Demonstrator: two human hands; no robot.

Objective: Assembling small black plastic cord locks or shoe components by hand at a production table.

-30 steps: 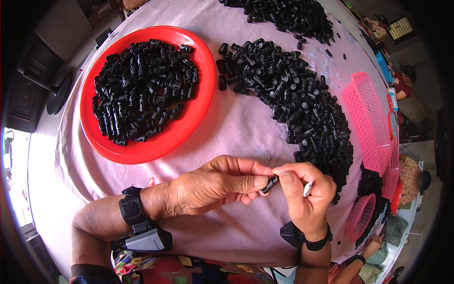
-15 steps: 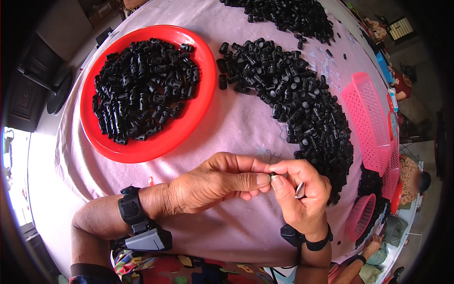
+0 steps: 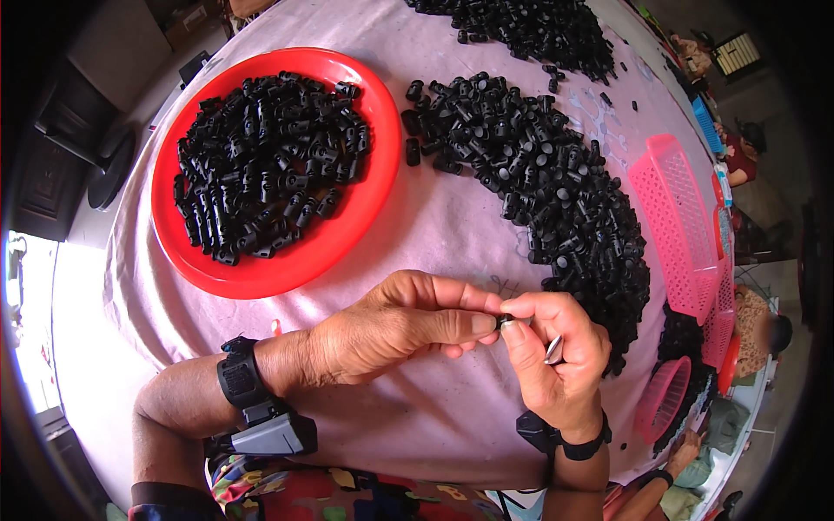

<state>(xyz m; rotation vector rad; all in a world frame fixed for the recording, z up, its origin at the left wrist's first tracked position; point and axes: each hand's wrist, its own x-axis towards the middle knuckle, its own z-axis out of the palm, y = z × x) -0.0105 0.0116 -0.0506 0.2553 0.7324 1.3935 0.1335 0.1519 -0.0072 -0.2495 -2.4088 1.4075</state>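
Note:
My left hand (image 3: 395, 326) and my right hand (image 3: 556, 347) meet above the near part of the table, fingertips together. Between their thumbs and forefingers they pinch a small black plastic piece (image 3: 504, 319), mostly covered by the fingers. A shiny, pointed metal tool (image 3: 554, 350) is tucked in my right palm; its kind cannot be made out. Beyond my left hand stands a red plate (image 3: 287, 282) heaped with black cylindrical cord locks (image 3: 261, 165). A long pile of similar black cord locks (image 3: 565, 200) curves past my right hand.
Pink cloth (image 3: 452, 234) covers the table. Another black pile (image 3: 539, 35) lies at the far side. Pink perforated baskets (image 3: 678, 226) line the right edge, with a smaller pink basket (image 3: 665, 399) nearer. Another person's hand (image 3: 686, 451) shows at the lower right.
Both hands stay together at nearly the same spot. The fingers have shifted slightly, and a little more of the black piece shows between them.

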